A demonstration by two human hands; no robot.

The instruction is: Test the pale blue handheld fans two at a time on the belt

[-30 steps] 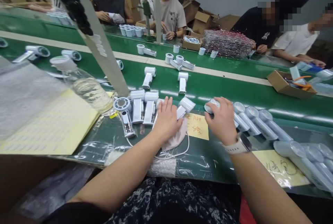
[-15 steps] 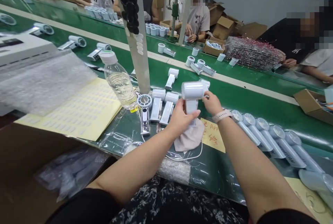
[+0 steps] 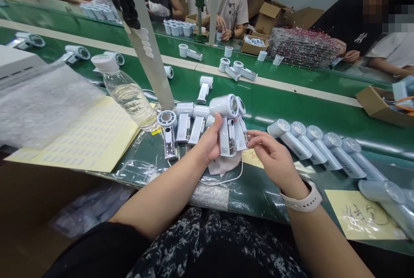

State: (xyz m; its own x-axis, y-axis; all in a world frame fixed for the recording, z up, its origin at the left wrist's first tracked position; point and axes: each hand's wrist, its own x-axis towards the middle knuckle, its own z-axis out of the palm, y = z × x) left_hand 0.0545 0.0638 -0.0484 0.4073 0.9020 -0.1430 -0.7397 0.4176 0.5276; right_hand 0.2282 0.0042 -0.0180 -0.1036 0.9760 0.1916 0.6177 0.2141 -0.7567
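My left hand [image 3: 210, 141] is closed around the handle of a pale blue handheld fan [image 3: 224, 106], raised over the bench with its round grille facing right. A second handheld fan [image 3: 240, 133] is just behind it, partly covered. My right hand [image 3: 273, 157], with a watch on its wrist, has bent fingers at the lower right edge of that second fan's handle, seemingly pinching it. Below the held fan lies a light cloth [image 3: 223, 167] with a white cable around it. More fans, including one grille-up [image 3: 168, 133], lie left of my left hand.
A water bottle [image 3: 129, 92] stands by a metal post [image 3: 150, 49]. Yellow label sheets [image 3: 77, 140] lie left. Several wrapped fans [image 3: 307, 140] line the right, beside a yellow note [image 3: 359, 213]. A green conveyor [image 3: 278, 92] carries fan parts; co-workers sit beyond it.
The fan in my left hand has turned, so its grille and chrome front now show. My right hand has left its head and come down to the second fan's handle. The view has shifted.
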